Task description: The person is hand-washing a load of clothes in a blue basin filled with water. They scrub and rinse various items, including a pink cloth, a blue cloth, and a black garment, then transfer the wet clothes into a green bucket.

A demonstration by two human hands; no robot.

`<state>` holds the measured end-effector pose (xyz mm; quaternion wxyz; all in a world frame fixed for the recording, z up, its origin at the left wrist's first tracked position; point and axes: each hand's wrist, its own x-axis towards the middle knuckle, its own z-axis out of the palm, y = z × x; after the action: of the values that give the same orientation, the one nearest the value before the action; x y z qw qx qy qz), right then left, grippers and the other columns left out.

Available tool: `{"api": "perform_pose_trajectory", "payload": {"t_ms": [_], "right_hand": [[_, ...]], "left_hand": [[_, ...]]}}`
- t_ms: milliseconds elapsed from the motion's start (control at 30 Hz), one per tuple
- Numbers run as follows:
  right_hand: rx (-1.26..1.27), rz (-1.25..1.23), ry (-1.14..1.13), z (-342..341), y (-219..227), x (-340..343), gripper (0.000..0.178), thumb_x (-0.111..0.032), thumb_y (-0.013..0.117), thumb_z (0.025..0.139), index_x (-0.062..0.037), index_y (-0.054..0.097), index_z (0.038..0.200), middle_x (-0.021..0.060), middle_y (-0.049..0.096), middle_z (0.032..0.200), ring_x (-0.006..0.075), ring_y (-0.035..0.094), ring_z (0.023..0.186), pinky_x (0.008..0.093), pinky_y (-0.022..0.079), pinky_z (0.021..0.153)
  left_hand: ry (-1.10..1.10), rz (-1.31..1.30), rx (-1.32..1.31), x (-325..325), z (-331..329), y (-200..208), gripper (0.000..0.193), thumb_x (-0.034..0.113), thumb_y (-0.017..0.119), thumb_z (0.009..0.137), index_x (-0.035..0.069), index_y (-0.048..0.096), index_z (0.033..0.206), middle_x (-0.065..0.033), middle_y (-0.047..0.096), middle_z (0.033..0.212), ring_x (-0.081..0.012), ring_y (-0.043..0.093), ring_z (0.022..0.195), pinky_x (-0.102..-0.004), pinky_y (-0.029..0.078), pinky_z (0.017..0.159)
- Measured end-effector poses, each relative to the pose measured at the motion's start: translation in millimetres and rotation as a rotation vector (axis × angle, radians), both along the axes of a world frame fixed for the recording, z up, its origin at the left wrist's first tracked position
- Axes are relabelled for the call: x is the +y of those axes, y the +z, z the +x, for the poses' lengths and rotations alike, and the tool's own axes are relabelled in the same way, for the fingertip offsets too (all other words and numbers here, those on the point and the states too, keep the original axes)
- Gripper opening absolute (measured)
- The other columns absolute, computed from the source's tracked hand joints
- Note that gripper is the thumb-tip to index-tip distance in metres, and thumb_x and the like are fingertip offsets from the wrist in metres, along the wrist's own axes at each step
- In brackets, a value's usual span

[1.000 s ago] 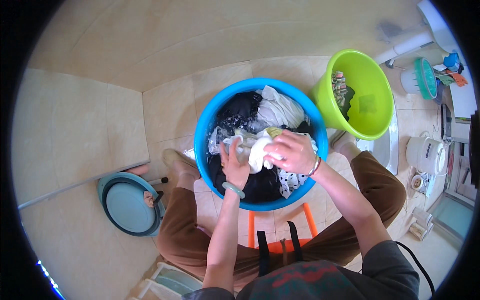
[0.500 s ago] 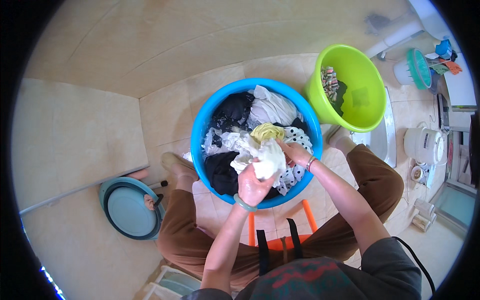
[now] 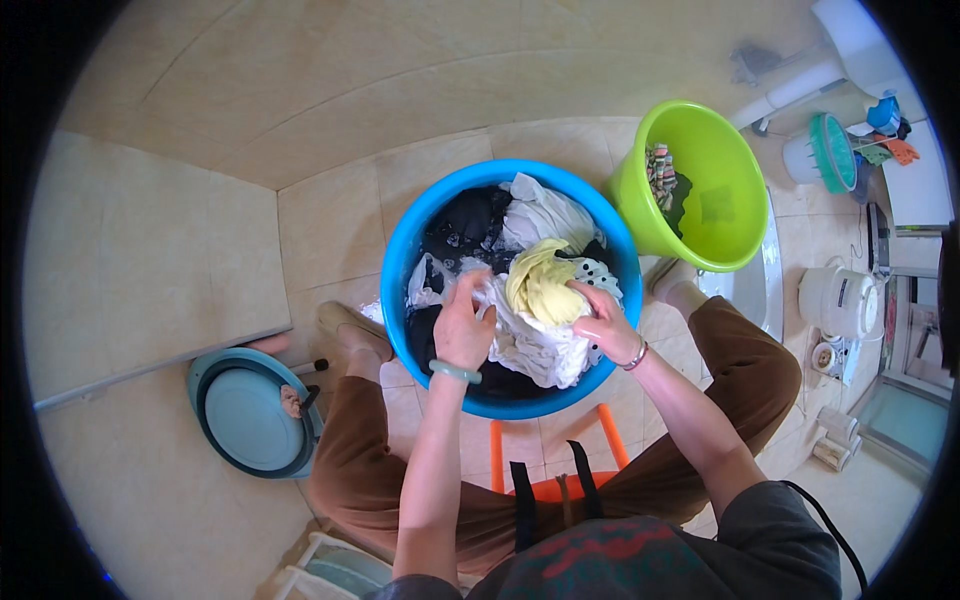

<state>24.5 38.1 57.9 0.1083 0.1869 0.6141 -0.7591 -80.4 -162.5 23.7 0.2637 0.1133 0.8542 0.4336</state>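
A round blue tub (image 3: 397,260) holds wet laundry in dark water. My right hand (image 3: 608,328) grips the edge of a bunched yellow cloth (image 3: 543,285) on the right side of the pile. Beside it my left hand (image 3: 463,330) has its thumb apart from its fingers, at the edge of a white cloth (image 3: 530,350); the fingertips are slightly blurred. The white cloth spreads below the yellow one. Behind them lie a bulging pale garment (image 3: 545,218) and dark clothes (image 3: 465,222). Some polka-dot fabric (image 3: 595,275) shows at the right.
A lime-green bucket (image 3: 735,200) with striped and dark cloth stands at the tub's far right. A folded grey-blue basin (image 3: 250,420) leans at the left. Between my legs is an orange stool (image 3: 560,488). A white lidded pail (image 3: 838,300) sits farther right.
My left hand has let go of the bunched white cloth and moved left. The white cloth now lies spread lower in the tub, and more of the yellow cloth shows by my right hand.
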Motion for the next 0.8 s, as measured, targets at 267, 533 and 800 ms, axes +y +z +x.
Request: {"api": "perform_pose_trajectory", "payload": {"t_ms": [267, 533, 800], "right_hand": [[0.006, 0.078, 0.255, -32, 32, -1, 0.062, -0.02, 0.07, 0.075, 0.0045, 0.049, 0.127, 0.0133, 0.058, 0.115, 0.0189, 0.057, 0.106, 0.0318, 0.045, 0.092], [0.242, 1.032, 0.313, -75, -111, -11, 0.063, -0.014, 0.076, 0.066, -0.0001, 0.048, 0.121, 0.0184, 0.049, 0.119, 0.0367, 0.051, 0.108, 0.0418, 0.045, 0.093], [0.011, 1.209, 0.566, -87, -190, -37, 0.04, -0.016, 0.059, 0.081, -0.0032, 0.049, 0.118, 0.0163, 0.059, 0.109, 0.0357, 0.057, 0.101, 0.0434, 0.048, 0.088]], "left_hand": [[0.407, 0.834, -0.656, -14, -3, -163, 0.026, 0.008, 0.058, 0.09, 0.007, 0.058, 0.115, -0.0094, 0.056, 0.127, -0.0236, 0.055, 0.117, -0.0374, 0.041, 0.103], [0.757, 0.824, -0.348, 15, -7, -147, 0.07, -0.017, 0.057, 0.079, 0.014, 0.036, 0.137, -0.0103, 0.047, 0.129, -0.0235, 0.054, 0.112, -0.0371, 0.05, 0.092], [0.716, 0.615, -0.623, 22, -7, -206, 0.045, 0.015, 0.06, 0.095, 0.017, 0.045, 0.136, -0.0077, 0.057, 0.121, -0.0205, 0.058, 0.105, -0.0343, 0.051, 0.087]]}}
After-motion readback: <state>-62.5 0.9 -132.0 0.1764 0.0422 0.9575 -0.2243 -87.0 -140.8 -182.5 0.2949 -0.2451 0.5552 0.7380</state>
